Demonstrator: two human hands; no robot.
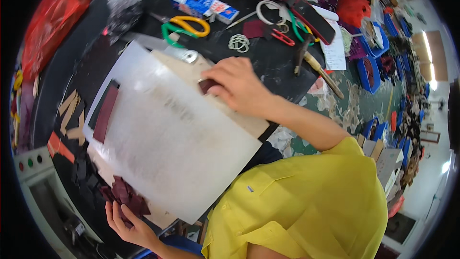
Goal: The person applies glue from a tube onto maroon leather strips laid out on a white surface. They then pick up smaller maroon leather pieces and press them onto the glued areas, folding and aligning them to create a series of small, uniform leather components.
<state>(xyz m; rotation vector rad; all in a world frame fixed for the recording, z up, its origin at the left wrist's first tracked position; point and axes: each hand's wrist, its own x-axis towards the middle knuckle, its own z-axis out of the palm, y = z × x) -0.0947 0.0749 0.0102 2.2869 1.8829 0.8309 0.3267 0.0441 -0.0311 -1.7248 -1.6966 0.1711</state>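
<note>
A translucent white sheet (177,134) lies across a pale board (254,121) on the black table. Beyond the sheet's far right edge, my right hand (237,86) is closed round a small dark maroon piece (207,85), its fingers curled over the top. At the lower left, my left hand (132,228) touches a heap of maroon pieces (125,195) with its fingers apart. I see nothing gripped in it, though the heap partly hides the fingertips. One long maroon strip (106,115) rests on the sheet's left part, against a black strip (98,108).
Several black scraps (85,175) and tan strips (72,115) lie left of the sheet. Farther back are scissors (191,25), a blue and white box (218,9), string (238,43), red snips (282,37) and a wooden-handled hammer (321,72). Blue bins (369,74) stand at right.
</note>
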